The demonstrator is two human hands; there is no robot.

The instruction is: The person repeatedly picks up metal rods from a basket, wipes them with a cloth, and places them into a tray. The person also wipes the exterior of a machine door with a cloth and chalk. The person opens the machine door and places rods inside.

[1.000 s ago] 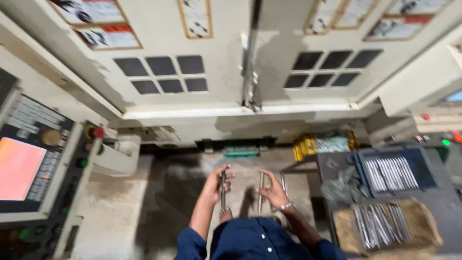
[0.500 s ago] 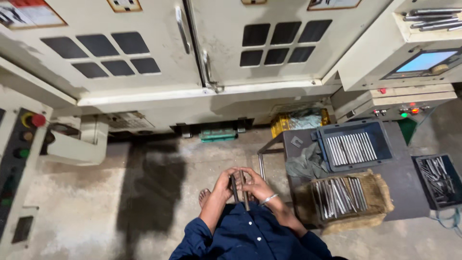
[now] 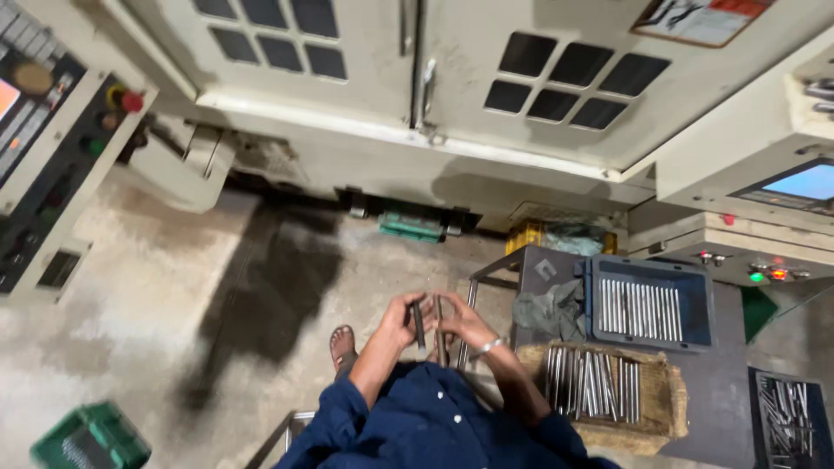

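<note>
My left hand [image 3: 401,323] grips a short dark metal rod [image 3: 419,325] held upright in front of my body. My right hand [image 3: 460,325], with a bracelet on its wrist, holds a second metal rod [image 3: 439,330] right beside the first. The two hands are close together, almost touching. Both arms wear dark blue sleeves. To my right, a blue tray [image 3: 647,269] holds a row of similar rods, and more rods lie on a sack-covered pile [image 3: 660,399].
A large cream machine with closed double doors [image 3: 417,78] stands ahead. A control panel with a red button [image 3: 52,156] is at left, another panel with a lit screen [image 3: 782,200] at right. A green crate [image 3: 91,439] sits on the stained concrete floor lower left.
The view has swung left and down, so the machine doors and right-hand trays shifted. My hands stay together at my front, each still holding a rod.
</note>
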